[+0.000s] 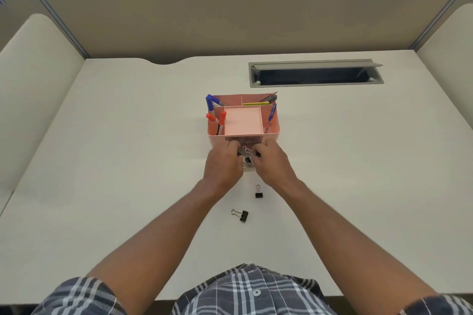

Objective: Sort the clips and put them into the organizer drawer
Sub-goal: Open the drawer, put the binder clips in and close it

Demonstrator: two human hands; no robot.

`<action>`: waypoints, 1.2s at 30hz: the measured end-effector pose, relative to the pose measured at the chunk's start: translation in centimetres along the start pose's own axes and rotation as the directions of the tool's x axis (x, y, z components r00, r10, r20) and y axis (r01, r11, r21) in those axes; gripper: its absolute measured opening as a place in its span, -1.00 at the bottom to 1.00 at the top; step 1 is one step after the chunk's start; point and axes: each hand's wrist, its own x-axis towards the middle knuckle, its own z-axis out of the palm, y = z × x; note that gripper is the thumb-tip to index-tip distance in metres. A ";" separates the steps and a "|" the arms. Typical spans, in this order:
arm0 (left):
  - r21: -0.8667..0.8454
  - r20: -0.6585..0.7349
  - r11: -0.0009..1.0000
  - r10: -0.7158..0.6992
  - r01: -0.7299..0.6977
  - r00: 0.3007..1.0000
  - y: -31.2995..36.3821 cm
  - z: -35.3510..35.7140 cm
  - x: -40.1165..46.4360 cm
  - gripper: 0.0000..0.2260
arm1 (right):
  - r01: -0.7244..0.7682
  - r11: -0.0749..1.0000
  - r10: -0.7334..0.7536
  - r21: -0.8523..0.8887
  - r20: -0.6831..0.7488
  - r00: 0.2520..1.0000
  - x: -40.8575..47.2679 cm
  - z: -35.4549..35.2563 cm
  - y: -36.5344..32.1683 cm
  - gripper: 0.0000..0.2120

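Note:
A pink desk organizer (271, 133) stands mid-desk, its clear drawer (247, 167) pulled out toward me. My left hand (223, 166) and my right hand (271, 164) meet over the drawer, fingers pinched together on black binder clips (247, 152) with silver handles. Which hand holds which clip is hard to tell. More dark clips show inside the drawer between my hands. Two black binder clips lie loose on the desk nearer me: one (258, 192) just below my right wrist, another (241, 215) further toward me.
The organizer's upper compartments hold blue and red markers (214, 113), a pen and pencils. A grey cable hatch (316, 73) is set into the desk at the back right. Beige partition walls enclose the white desk (128, 161) on three sides.

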 end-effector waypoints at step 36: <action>0.127 0.231 0.992 -0.017 -0.013 0.973 -1.0 2.5 -9.5 -0.89 | -0.177 0.981 0.185 -0.078 0.114 0.976 -5.4 2.1 2.1 -0.82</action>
